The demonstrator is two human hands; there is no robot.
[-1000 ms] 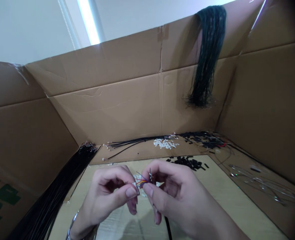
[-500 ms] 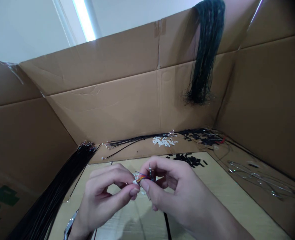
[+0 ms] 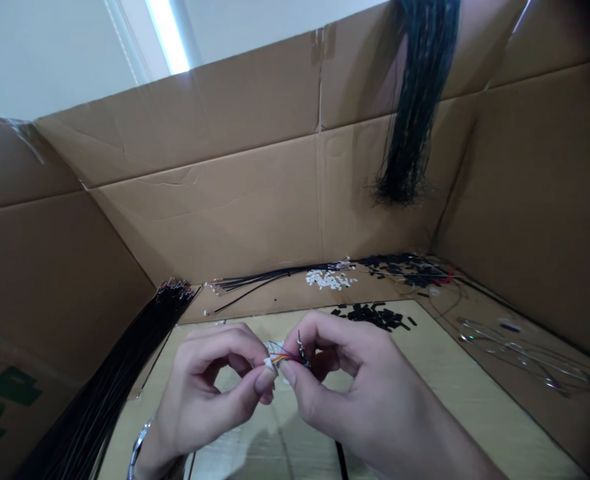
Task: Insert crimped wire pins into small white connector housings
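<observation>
While our left hand [image 3: 219, 387] pinches a small white connector [image 3: 268, 363] between thumb and forefinger, our right hand [image 3: 347, 383] has its thumb and forefinger clamped on the coloured wires [image 3: 281, 358] just beside it. So both grips are together, tips nearly touching, and we've got the connector and wires in the near middle, held up over the pale board [image 3: 255, 443]. We can see yellow, red and purple strands bridging the gap, but how far they sit inside the connector is too small to tell. A black cable [image 3: 341, 460] shows below our right hand; where its upper end goes is hidden by the palm. There's a shiny metal band [image 3: 141, 443] on our left wrist.

Around us: loose black pieces [image 3: 375, 316] on the far right part of the board, a scatter of white bits [image 3: 329, 279] beyond it, a row of black leads [image 3: 269, 273] along the far wall, a fat black cable bundle [image 3: 119, 367] on the left, and dark strands [image 3: 419, 113] hanging down the far cardboard wall [image 3: 225, 207].
</observation>
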